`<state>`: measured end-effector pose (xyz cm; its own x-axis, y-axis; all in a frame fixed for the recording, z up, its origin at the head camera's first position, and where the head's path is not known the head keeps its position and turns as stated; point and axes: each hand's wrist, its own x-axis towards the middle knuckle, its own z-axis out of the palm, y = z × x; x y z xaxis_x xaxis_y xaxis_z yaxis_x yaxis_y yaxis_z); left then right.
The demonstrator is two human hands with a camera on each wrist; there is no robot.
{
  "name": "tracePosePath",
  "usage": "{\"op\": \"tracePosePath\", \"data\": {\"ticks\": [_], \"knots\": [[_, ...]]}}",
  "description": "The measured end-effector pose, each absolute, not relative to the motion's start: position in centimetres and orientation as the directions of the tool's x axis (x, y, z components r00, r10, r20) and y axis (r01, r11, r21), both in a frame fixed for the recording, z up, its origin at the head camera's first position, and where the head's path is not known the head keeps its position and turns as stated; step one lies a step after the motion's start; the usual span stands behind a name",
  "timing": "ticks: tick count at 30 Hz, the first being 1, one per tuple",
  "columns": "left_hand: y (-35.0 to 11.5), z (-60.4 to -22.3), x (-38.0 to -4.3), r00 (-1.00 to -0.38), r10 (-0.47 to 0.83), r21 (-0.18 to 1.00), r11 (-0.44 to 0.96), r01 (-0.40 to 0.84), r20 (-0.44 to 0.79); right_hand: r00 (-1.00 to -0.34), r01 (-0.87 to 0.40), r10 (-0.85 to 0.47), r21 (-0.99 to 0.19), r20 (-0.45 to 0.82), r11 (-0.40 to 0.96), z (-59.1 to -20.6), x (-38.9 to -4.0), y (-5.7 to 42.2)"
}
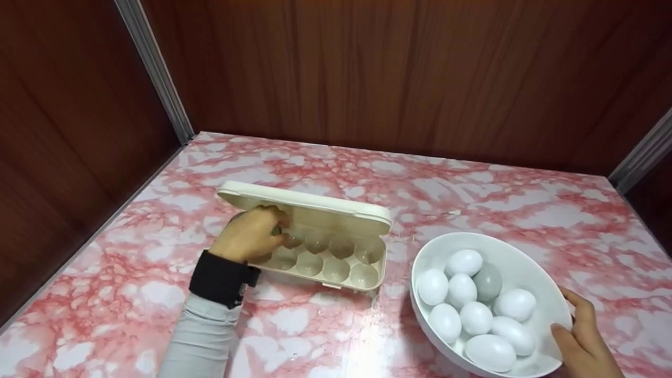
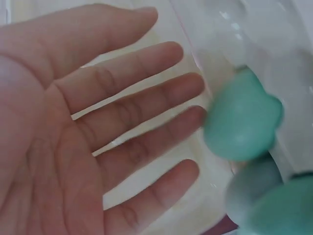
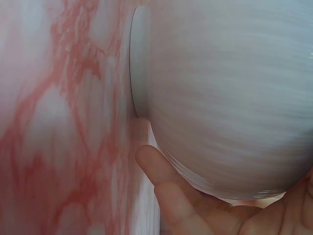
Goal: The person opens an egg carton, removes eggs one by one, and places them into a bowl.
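Observation:
A cream egg box [image 1: 336,283] stands on the table with its hinged lid [image 1: 310,202] raised. My left hand [image 1: 254,233] is over its left end, hiding the cups there. In the left wrist view the fingers [image 2: 142,112] are extended and spread. Their tips come right up to a green egg [image 2: 239,120]; a second green egg [image 2: 288,208] and a greyish one [image 2: 252,183] lie beyond. My right hand [image 1: 585,336] grips the right rim of a white bowl [image 1: 543,278], thumb over the edge and fingers beneath. Several white eggs [image 1: 475,317] and one grey egg [image 1: 488,282] lie in the bowl.
The table [image 1: 294,325] has a pink and white marbled top. Dark wood panels [image 1: 394,79] rise behind it and on both sides, with metal posts [image 1: 157,73] at the corners. Cups toward the right end of the box hold no eggs.

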<state>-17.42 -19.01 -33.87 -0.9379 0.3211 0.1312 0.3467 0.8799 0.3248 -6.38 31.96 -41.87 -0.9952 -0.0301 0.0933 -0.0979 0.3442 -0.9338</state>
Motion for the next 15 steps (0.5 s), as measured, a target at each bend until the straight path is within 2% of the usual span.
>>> {"op": "tracePosePath", "data": {"ticks": [7, 15], "knots": [[-20.7, -34.5, -18.0, -0.928, 0.329, 0.386, 0.844, 0.372, 0.175, -0.986, -0.165, -0.039, -0.918, 0.162, 0.361, -42.3, -6.7, 32.1], [-21.5, -34.6, -18.3, -0.942, 0.294, 0.381, 0.862, 0.336, 0.165, -0.99, -0.141, -0.043, -0.921, 0.135, 0.362, -42.6, -6.7, 32.5]]}}
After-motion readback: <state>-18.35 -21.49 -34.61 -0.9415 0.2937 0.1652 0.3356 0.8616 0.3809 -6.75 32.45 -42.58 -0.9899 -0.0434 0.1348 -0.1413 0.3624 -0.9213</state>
